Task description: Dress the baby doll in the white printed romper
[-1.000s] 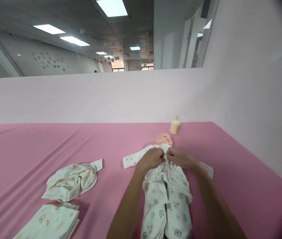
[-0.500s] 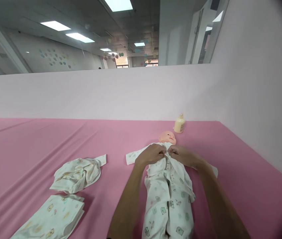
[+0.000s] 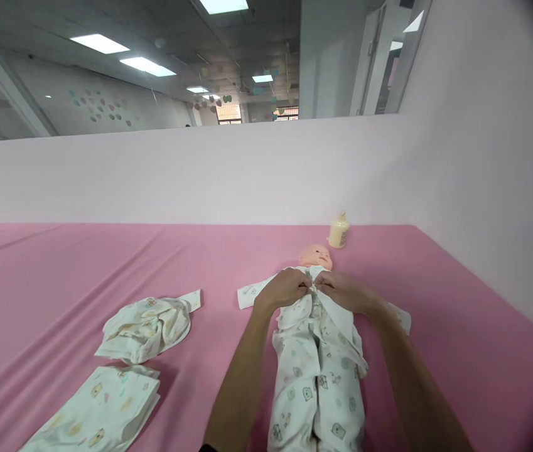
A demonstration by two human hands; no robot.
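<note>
The doll [image 3: 316, 326] lies dressed in a printed sleepsuit [image 3: 316, 376], both hands, left [image 3: 285, 289] and right [image 3: 341, 292], pinching its collar closed, a cream bottle [image 3: 338, 231] at one o'clock.

bottle [image 3: 338, 231] beside doll's head [image 3: 316, 256] | garments [image 3: 146, 324] left | between: bare

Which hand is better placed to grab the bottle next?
Probably the right hand: the bottle stands beyond the doll, nearer that side. The left hand lies further off.
</note>
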